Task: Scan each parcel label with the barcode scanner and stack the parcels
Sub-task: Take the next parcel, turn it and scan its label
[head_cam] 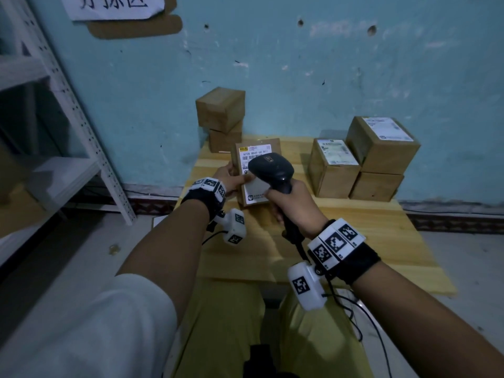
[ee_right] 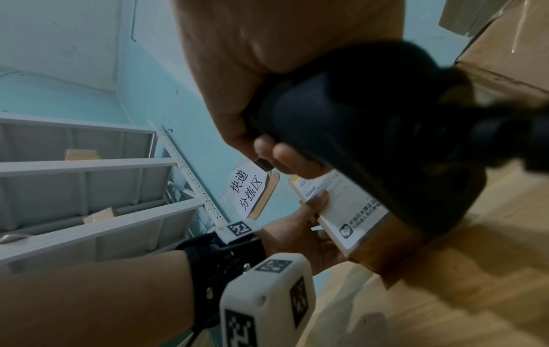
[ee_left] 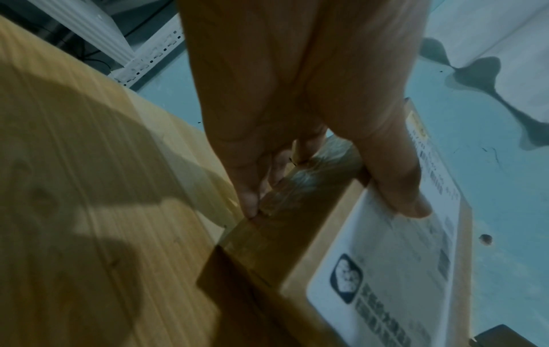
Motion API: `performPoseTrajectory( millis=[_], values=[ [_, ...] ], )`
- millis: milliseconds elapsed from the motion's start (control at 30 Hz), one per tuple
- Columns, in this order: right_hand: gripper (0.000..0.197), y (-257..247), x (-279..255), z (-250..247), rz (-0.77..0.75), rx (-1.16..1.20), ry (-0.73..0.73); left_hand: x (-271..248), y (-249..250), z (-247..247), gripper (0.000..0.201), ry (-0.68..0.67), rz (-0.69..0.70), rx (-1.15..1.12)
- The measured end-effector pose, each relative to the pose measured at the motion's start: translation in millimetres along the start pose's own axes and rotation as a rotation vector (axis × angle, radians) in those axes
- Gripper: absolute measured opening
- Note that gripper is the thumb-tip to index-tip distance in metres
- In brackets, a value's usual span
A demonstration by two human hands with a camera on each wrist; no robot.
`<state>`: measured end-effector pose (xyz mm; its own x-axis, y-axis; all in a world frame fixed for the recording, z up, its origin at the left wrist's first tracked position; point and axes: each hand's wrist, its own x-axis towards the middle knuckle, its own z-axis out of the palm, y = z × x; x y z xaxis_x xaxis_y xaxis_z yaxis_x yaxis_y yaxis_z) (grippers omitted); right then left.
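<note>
Parcel [head_cam: 246, 197], tilted label-up with its long axis running away from the person, is gripped by left hand [head_cam: 227, 179]; right hand [head_cam: 291, 201] grasps scanner [head_cam: 272, 166], nose pointing at label [head_cam: 255, 155].

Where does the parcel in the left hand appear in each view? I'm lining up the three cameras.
Head: parcel centre, behind the scanner.
Left wrist: parcel lower right, under the thumb.
Right wrist: parcel centre right, below the scanner.
Shared landmark: its white label.
</note>
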<state>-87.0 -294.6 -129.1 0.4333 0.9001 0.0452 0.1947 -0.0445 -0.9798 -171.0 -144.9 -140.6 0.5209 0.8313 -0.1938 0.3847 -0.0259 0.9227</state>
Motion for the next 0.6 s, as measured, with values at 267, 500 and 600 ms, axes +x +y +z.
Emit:
performPoseTrajectory(
  millis=[267, 500, 600],
  values=[
    [0.027, 2, 3, -7, 0.01, 0.053, 0.055, 10, 2, -5, 0.049, 0.006, -0.075, -0.052],
    [0.025, -9, 25, -35, -0.071, -0.08, 0.292, 23, 26, -3, 0.053, 0.046, -0.129, -0.181],
    [0.023, -18, 41, -52, -0.069, -0.119, 0.34, 28, 49, 8, 0.064, 0.006, -0.2, -0.256]
  ],
)
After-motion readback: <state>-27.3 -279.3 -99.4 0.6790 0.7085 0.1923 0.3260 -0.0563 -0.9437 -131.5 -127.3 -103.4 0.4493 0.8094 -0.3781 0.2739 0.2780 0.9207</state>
